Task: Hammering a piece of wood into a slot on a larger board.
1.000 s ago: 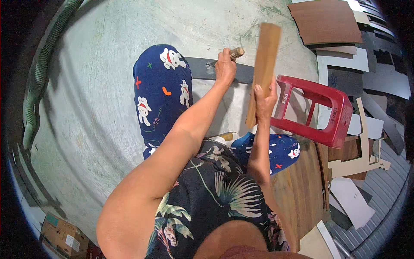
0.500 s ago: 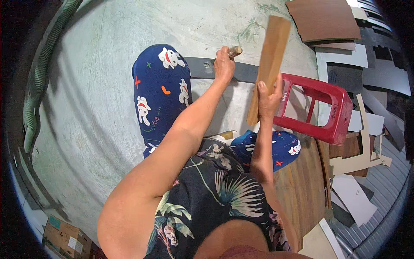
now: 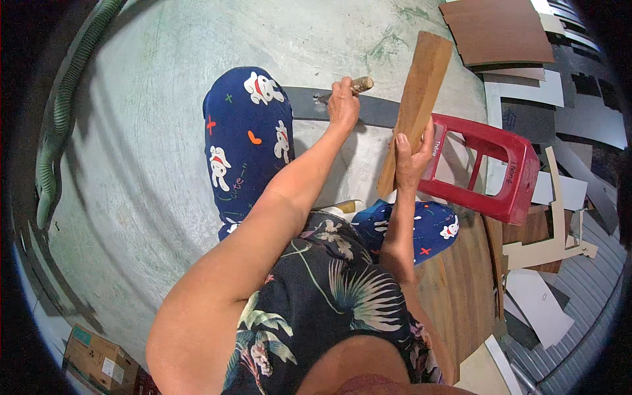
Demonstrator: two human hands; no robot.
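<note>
1 wooden block (image 3: 416, 105) in right hand (image 3: 413, 157), 1 wooden-handled tool (image 3: 349, 88) in left hand (image 3: 343, 105).

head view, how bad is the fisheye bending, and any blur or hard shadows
Head view: strong bending at the rim, where the green hose curves and the corners go black; the middle is sharp, both left hand and wooden block crisp; light is soft and even, shadows faint.

Head-worn fisheye, looking steeply down, close

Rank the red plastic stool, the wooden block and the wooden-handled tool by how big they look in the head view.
1. red plastic stool
2. wooden block, held raised nearer the camera, so its lead over the tool is unsure in true size
3. wooden-handled tool, mostly hidden in the left hand
</note>
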